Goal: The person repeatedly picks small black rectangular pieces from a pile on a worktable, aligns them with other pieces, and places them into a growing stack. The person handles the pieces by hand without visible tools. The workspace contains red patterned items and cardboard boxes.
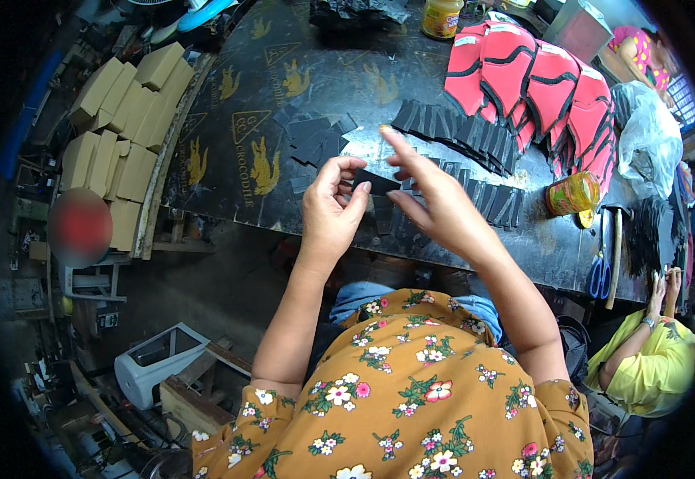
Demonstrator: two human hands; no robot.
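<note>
Between my two hands, just above the near part of the dark table, is a small black rectangular strip. My left hand pinches its left end between thumb and fingers. My right hand has its thumb and a finger at the strip's right end, with the index finger raised. Loose flat black pieces lie beyond my left hand. Overlapping rows of black strips spread beyond my right hand, and another row partly shows beside my right wrist.
Stacks of red pieces with black trim fill the table's far right, near a clear plastic bag. A jar, blue-handled scissors and a stick lie right. Tan boxes stand left. A person in yellow works at right.
</note>
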